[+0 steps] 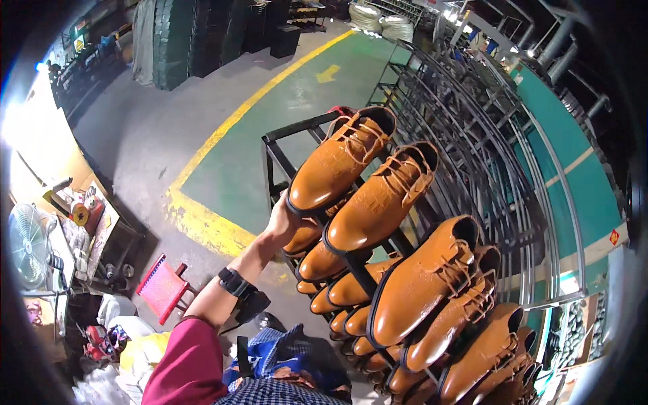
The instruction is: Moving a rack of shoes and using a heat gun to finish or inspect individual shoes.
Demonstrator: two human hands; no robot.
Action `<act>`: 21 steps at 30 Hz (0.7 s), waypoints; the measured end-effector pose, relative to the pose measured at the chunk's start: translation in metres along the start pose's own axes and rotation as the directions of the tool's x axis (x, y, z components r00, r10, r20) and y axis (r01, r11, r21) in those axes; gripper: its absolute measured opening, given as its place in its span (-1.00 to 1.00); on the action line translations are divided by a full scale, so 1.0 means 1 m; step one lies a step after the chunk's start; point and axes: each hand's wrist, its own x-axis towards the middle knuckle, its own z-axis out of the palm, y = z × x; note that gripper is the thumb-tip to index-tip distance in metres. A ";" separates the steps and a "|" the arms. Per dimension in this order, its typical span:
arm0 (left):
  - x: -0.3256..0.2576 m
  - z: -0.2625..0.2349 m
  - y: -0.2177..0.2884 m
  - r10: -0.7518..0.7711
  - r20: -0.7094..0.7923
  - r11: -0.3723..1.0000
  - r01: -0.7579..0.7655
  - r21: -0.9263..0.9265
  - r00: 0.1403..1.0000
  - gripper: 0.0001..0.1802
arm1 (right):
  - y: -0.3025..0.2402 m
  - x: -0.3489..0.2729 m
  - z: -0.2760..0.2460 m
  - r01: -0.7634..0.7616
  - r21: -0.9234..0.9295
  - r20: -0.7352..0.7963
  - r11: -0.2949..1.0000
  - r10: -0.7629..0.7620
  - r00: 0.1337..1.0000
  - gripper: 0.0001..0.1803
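My left hand (282,221) reaches up from the lower edge and is closed around the toe end of a glossy tan lace-up shoe (331,167). Its fingers are mostly hidden beneath the sole. This shoe is at the top left of a black metal rack (282,156), toe pointing toward me. Right beside it stands a matching tan shoe (374,206). More tan shoes, such as a laced one (422,287) and another (482,351), fill the rack down to the lower right. My right hand does not show.
A red woven stool (160,289) stands left of my arm. Farther left are a fan (28,244) and a cluttered bench (94,233). Black metal racks (466,135) line the right side. A yellow line (233,128) borders the green floor.
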 end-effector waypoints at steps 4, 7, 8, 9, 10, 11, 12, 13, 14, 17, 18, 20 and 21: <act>0.030 -0.027 0.027 -0.118 -0.007 0.984 0.116 -0.138 0.993 -0.60 | -0.009 -0.015 0.031 0.017 -0.012 0.025 1.000 -0.017 1.000 -0.55; 0.059 -0.061 0.053 -0.100 -0.037 0.995 0.099 -0.024 0.994 -0.50 | -0.012 -0.031 0.054 0.015 0.002 0.049 1.000 -0.016 0.999 -0.55; 0.067 -0.070 0.061 -0.105 -0.049 0.994 0.105 -0.005 0.993 -0.49 | -0.012 -0.036 0.061 0.018 0.003 0.059 1.000 -0.019 0.998 -0.55; 0.073 -0.076 0.067 -0.076 -0.075 0.997 0.075 -0.006 0.994 -0.48 | -0.012 -0.038 0.066 0.018 0.012 0.078 1.000 -0.019 0.997 -0.55; 0.080 -0.085 0.071 -0.042 -0.068 0.999 0.041 -0.019 0.997 -0.46 | -0.011 -0.044 0.074 0.018 0.008 0.078 1.000 -0.019 0.997 -0.55; 0.087 -0.093 0.074 -0.050 -0.074 0.996 0.044 -0.071 0.996 -0.46 | -0.011 -0.048 0.080 0.019 0.012 0.081 1.000 -0.019 0.997 -0.55; 0.093 -0.100 0.076 -0.058 -0.080 0.991 0.048 -0.123 0.995 -0.46 | -0.012 -0.049 0.085 0.020 0.016 0.086 1.000 -0.021 0.996 -0.55; 0.101 -0.110 0.077 -0.055 -0.087 0.986 0.041 -0.160 0.995 -0.46 | -0.011 -0.052 0.091 0.015 0.023 0.090 1.000 -0.017 0.996 -0.55; 0.105 -0.122 0.081 0.002 -0.074 0.979 -0.017 -0.202 0.997 -0.48 | -0.010 -0.057 0.099 0.009 0.026 0.101 1.000 -0.012 0.995 -0.55; 0.133 -0.156 0.079 0.113 -0.132 0.949 -0.146 -0.278 0.985 -0.55 | -0.006 -0.059 0.117 -0.003 0.026 0.127 1.000 0.000 0.992 -0.55; 0.144 -0.196 0.079 0.423 -0.060 0.901 -0.412 0.139 0.904 -0.58 | -0.007 -0.064 0.130 -0.018 0.035 0.159 0.999 0.012 0.987 -0.55; 0.134 -0.138 0.117 0.291 -0.395 0.938 -0.177 0.299 0.872 -0.61 | -0.006 -0.058 0.137 -0.017 0.023 0.122 1.000 0.014 0.992 -0.55; 0.153 -0.173 0.113 0.161 -0.454 0.957 -0.252 -0.146 0.876 -0.57 | -0.005 -0.059 0.147 -0.016 0.026 0.132 1.000 0.012 0.991 -0.55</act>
